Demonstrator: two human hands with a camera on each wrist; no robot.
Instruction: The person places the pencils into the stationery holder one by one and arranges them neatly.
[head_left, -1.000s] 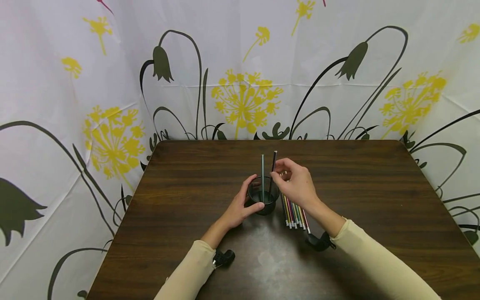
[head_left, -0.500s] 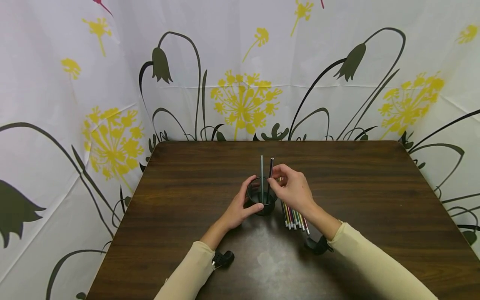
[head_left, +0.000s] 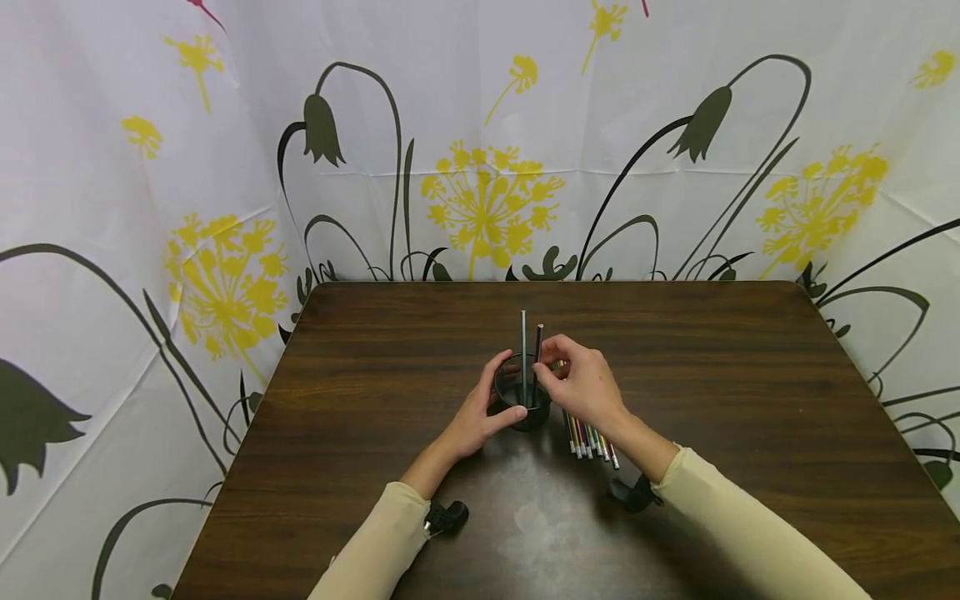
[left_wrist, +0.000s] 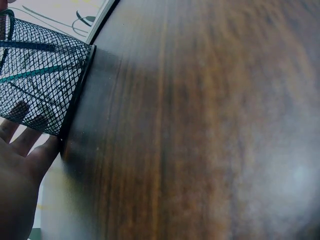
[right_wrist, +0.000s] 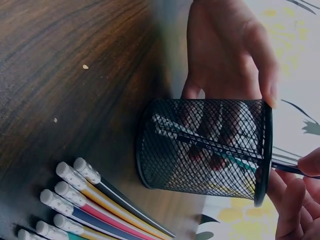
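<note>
A black wire-mesh pencil cup [head_left: 531, 422] stands upright on the table. My left hand [head_left: 472, 418] holds it from the left, thumb at the near side of the rim and fingers round the far side. Inside leans a teal pencil [head_left: 523, 343], touched by neither hand. Between thumb and fingers, my right hand [head_left: 588, 385] pinches a dark pencil [head_left: 539, 343] near its upper part. Through the mesh in the right wrist view, the dark pencil's lower end shows down inside the cup [right_wrist: 210, 185]. The left wrist view shows my left fingers against the mesh near the base.
Just right of the cup lies a row of several coloured pencils [head_left: 588, 437], white erasers towards me, partly hidden under my right hand. The brown wooden table [head_left: 375, 358] reaches back to a flower-patterned curtain [head_left: 480, 100]. Black wrist cameras [head_left: 447, 517] sit at both cuffs.
My right hand has moved down and slightly left, and the dark pencil has sunk lower into the cup and become more upright. My left hand and the teal pencil have stayed put.
</note>
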